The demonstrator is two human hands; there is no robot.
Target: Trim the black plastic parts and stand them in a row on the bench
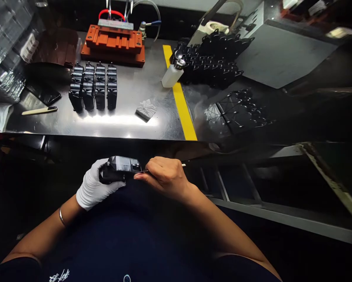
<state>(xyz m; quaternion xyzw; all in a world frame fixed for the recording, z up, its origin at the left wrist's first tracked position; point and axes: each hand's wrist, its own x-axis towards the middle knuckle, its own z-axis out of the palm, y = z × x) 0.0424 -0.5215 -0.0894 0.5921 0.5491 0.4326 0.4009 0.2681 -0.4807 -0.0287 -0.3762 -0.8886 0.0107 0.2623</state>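
Note:
My left hand (95,187), in a white glove, is closed around a glossy black plastic part (121,166) in front of the bench edge. My bare right hand (166,174) pinches a thin tool with a narrow dark tip and a pale rear end (184,165). The tip reaches the right end of the black part; whether it touches or goes in is too small to tell. Most of the tool's handle is hidden inside my right fist. On the bench ahead stand several similar black parts (95,86) in upright rows.
An orange fixture (114,43) stands at the back. A white bottle (172,74) is beside yellow tape (183,109). Black moulded parts (214,58) are piled to its right, near a grey metal box (284,51). A grey block (146,109), pen (39,111) and dark phone-like slab (43,93) lie on the bench.

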